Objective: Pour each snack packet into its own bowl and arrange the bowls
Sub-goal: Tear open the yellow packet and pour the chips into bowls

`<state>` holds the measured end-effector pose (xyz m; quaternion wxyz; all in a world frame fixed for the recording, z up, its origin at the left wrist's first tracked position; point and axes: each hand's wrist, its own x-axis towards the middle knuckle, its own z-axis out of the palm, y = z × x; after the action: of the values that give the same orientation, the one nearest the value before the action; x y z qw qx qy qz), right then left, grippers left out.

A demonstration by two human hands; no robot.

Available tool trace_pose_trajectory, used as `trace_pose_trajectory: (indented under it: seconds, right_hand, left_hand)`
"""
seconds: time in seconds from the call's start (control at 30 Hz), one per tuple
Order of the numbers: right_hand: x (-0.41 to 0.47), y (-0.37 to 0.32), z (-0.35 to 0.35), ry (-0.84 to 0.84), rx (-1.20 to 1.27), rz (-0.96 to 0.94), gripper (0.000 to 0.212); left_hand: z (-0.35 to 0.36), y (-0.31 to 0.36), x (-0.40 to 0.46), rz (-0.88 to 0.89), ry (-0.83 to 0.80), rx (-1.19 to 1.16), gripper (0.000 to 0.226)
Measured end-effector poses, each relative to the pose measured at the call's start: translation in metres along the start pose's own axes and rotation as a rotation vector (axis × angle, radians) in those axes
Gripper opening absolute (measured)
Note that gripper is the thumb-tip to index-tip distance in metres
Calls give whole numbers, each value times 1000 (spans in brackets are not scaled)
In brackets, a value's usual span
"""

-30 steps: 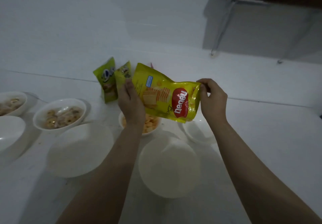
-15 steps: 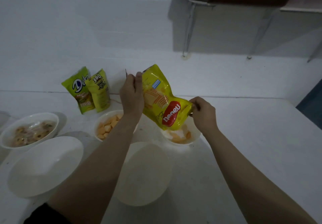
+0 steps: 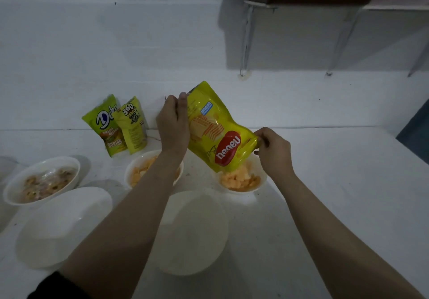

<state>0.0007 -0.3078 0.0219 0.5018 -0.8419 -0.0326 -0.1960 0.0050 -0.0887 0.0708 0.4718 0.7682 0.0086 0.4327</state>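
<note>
Both hands pinch the inverted yellow Nabati packet (image 3: 216,131): left hand (image 3: 173,124) at its raised edge, right hand (image 3: 272,151) at its lower corner, above the wafer-filled bowl (image 3: 260,186).

We take this for a plain home room: white table (image 3: 336,182) against a bare white wall (image 3: 116,43), dim light.

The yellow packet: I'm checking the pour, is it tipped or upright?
Tipped. The yellow packet slants mouth-down over the bowl, orange snacks piled beneath; both hands hold it.
</note>
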Motion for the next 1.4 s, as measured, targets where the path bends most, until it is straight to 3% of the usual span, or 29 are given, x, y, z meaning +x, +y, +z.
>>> trace_pose_trajectory:
  seconds: [0.23, 0.4, 0.57, 0.67, 0.77, 0.83, 0.9, 1.0, 1.13, 1.23, 1.4]
  right_hand:
    - [-2, -4, -5, 23, -29, -39, 28]
    - [-7, -12, -6, -71, -159, -130, 17]
    - [-13, -28, 0, -26, 46, -39, 22]
    - [-18, -26, 1, 3, 101, -6, 23]
    - [-22, -21, -4, 54, 123, 14, 22]
    - [-25, -16, -6, 89, 156, 33, 21]
    - [-27, -12, -8, 102, 204, 55, 20]
    - [-29, -8, -12, 47, 195, 85, 21]
    - [-28, -21, -27, 80, 299, 88, 33]
    - [-19, -44, -41, -25, 455, 85, 32]
    - [-8, -54, -53, -54, 602, 53, 36]
  left_hand:
    - [0, 7, 4, 30, -10, -10, 38]
    - [-4, 10, 5, 29, 11, 6, 38]
    - [-8, 9, -2, 1, 49, -38, 39]
    - [-12, -2, -14, -8, 118, -35, 51]
    - [-12, -10, -26, -249, -1, -279, 55]
    - [-11, -9, -31, -454, -125, -447, 74]
    - [-9, -8, -36, -554, -286, -470, 79]
    - [-3, 9, -42, -461, -463, -556, 24]
    - [6, 22, -39, -439, -548, -589, 28]
    - [12, 24, -36, -419, -655, -519, 55]
    - [13, 25, -30, -369, -774, -526, 75]
